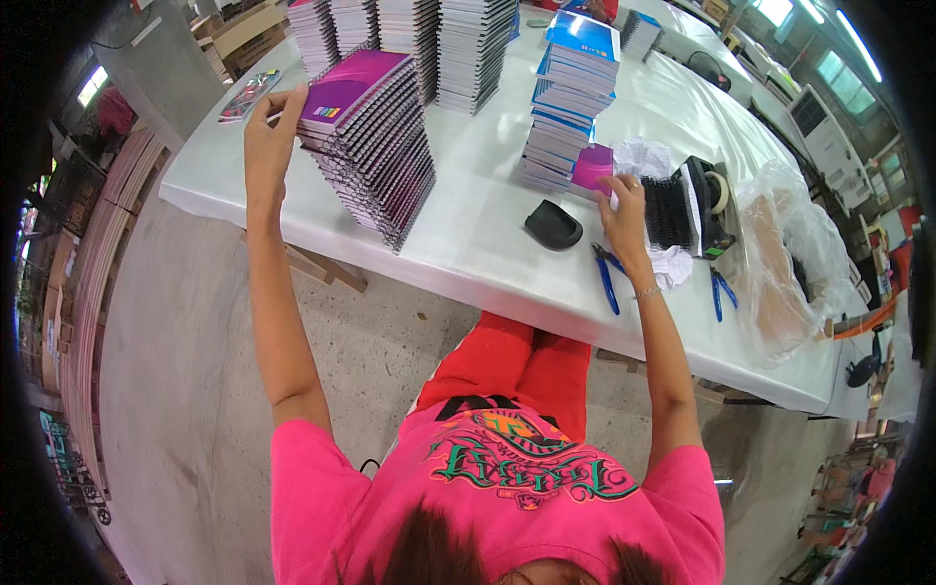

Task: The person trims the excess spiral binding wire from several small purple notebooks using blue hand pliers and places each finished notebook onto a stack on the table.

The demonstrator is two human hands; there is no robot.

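A tall stack of spiral-bound notebooks (370,146) with purple covers stands at the table's near left. My left hand (271,136) is closed at the left edge of the top purple notebook (356,86), thumb and fingers pinching near its corner. Toward the middle right, my right hand (627,216) has its curved thumb and fingers at the edge of a purple booklet (592,168). That booklet lies against the foot of a stack of blue booklets (570,107). Beside my right wrist sits a bundle of black binding coils (668,213).
A black curved object (553,225) and blue-handled pliers (606,283) lie near the front edge. Farther right are a second pair of pliers (721,292), a tape dispenser (720,200) and a clear plastic bag (795,253). More notebook stacks (473,58) stand behind.
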